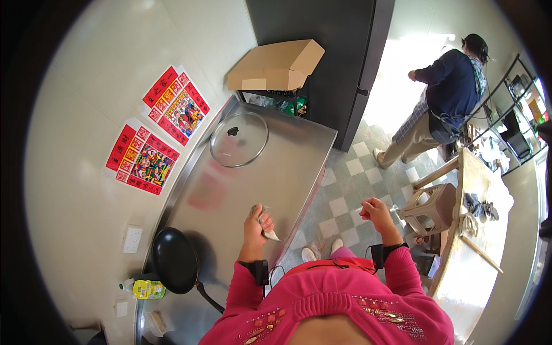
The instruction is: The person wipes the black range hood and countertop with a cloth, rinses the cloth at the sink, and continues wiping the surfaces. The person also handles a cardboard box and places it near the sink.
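My left hand (258,226) grips a crumpled grey-white cloth (270,233) over the front edge of a stainless steel counter (241,194). My right hand (376,212) is held out over the tiled floor, fingers curled, with nothing visible in it. A round glass lid (239,140) with a black knob lies flat at the far end of the counter. At the near left, a black frying pan (174,260) leans against the counter's raised back, its handle pointing towards me. Beside it is a yellow plastic bottle (148,289) with a green cap.
A cardboard box (267,69) sits on a rack beside a dark refrigerator (319,39). At the right, a person (448,95) stands near a metal shelf. A plastic stool (431,207) is tucked by a wooden table (474,267) bearing gloves and a wooden stick (481,254).
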`<state>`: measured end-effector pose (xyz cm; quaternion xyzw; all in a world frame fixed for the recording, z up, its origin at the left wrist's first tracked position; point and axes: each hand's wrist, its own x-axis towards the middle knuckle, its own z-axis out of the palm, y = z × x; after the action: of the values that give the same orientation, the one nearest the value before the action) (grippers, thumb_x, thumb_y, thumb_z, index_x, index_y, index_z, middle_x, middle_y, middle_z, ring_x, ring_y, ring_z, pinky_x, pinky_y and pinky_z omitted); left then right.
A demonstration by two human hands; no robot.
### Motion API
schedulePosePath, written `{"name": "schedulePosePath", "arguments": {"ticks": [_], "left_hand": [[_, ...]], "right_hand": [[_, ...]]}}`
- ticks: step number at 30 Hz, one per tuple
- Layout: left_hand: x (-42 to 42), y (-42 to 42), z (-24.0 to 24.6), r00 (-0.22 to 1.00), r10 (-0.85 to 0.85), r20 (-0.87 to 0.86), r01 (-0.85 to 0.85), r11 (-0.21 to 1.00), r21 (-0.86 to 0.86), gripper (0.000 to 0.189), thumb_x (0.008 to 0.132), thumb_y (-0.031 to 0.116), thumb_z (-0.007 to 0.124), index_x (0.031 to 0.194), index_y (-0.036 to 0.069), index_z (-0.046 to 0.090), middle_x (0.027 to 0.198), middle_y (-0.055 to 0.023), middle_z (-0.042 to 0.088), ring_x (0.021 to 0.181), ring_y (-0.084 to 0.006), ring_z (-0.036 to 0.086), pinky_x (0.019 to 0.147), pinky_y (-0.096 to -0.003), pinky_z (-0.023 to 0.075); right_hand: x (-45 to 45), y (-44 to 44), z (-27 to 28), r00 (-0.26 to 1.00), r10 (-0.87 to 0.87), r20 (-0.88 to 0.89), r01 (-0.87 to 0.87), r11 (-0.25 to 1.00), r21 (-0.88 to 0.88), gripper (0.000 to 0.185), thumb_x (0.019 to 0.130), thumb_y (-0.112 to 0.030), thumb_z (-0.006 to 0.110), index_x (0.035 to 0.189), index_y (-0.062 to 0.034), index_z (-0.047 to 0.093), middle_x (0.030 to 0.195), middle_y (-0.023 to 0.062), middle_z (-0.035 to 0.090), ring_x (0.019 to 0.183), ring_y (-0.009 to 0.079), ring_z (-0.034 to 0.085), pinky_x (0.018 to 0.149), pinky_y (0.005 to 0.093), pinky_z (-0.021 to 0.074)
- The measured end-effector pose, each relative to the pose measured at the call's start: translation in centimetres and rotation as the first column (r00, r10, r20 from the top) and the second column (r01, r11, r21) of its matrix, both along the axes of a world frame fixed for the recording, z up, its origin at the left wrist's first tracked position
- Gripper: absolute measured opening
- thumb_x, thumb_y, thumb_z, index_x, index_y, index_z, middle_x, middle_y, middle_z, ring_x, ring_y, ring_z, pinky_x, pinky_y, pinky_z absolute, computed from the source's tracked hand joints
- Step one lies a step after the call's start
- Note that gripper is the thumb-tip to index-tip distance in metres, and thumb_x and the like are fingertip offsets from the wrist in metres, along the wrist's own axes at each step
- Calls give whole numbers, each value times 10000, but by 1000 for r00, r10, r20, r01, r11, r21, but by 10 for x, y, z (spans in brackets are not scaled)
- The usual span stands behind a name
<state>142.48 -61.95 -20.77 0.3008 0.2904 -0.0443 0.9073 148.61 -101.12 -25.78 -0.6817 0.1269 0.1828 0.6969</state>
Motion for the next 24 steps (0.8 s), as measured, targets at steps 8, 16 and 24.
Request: {"name": "schedulePosePath", "arguments": {"ticks": [8, 16, 24], "left_hand": [[52, 16, -20, 968, 246, -55, -226, 943, 243, 113, 945, 45, 521, 1047, 8, 553, 861, -90, 623, 550, -118, 469, 464, -270, 361], [126, -21, -16, 857, 507, -89, -473, 843, 255, 232, 996, 251, 522, 828, 92, 507, 671, -1, 484, 490, -95, 369, 440, -267, 302], [157, -27, -15, 754, 649, -99, -624, 756, 200, 296, 989, 356, 518, 800, 133, 476, 608, 29, 388, 448, -92, 323, 405, -264, 272]], "right_hand": [[177, 32, -29, 961, 259, -99, -257, 966, 30, 190, 921, -172, 596, 927, 18, 587, 733, 73, 628, 639, 134, 605, 574, 256, 506], [361, 73, -42, 824, 553, -123, -559, 829, -18, 223, 932, -193, 561, 943, 26, 600, 769, 79, 628, 681, 141, 612, 615, 274, 530], [415, 101, -49, 690, 705, -165, -719, 694, -41, 226, 925, -214, 588, 917, 12, 591, 770, 72, 623, 686, 148, 627, 620, 272, 532]]}}
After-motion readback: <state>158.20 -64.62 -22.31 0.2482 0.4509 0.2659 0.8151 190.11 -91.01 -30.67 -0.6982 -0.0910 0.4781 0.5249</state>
